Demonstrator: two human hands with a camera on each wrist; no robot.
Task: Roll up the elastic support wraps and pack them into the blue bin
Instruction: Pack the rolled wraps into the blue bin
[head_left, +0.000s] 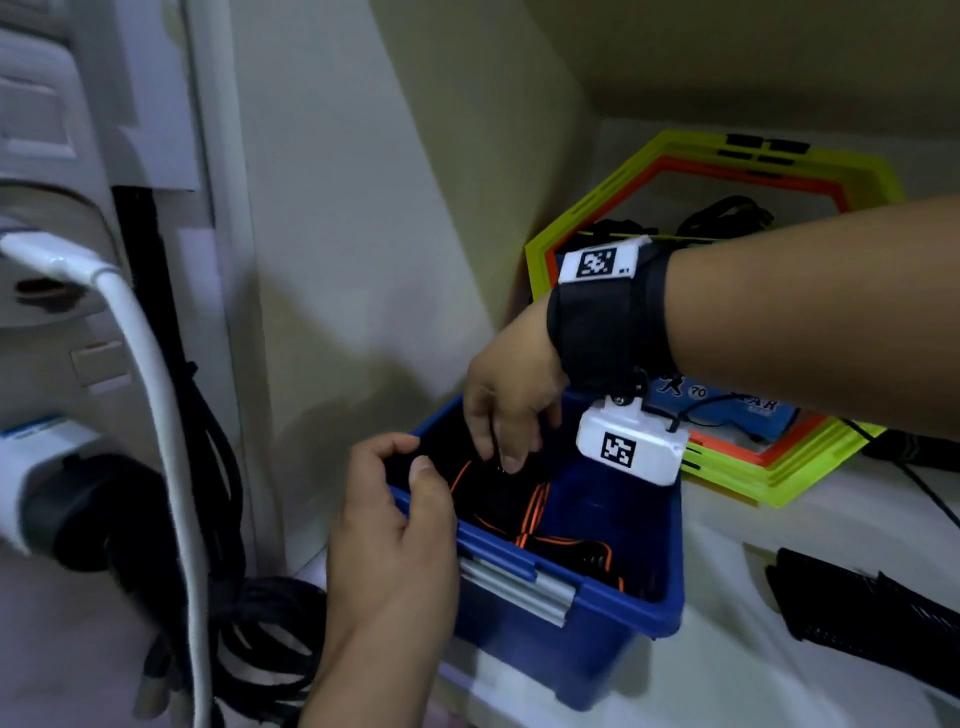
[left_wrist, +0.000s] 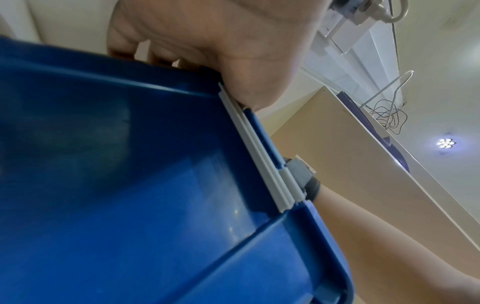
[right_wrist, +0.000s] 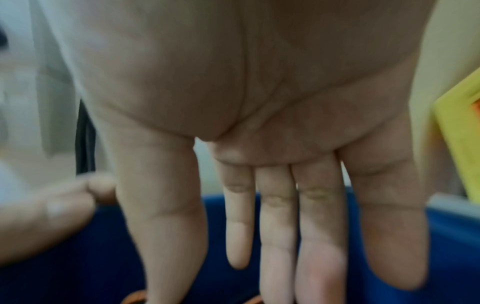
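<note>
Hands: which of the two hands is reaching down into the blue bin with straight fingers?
The right hand, the one wearing the black wrist strap; its straight fingers point down among the black-and-orange wraps. The left hand instead curls over the blue bin's near corner.

The blue bin under my left hand looks like smooth, glossy plastic — light glints off its wall — with a pale grey matt plastic latch along the rim. Inside, the wraps look like soft black cloth edged in orange. The yellow hexagonal frames beside it seem matt plastic.
</note>
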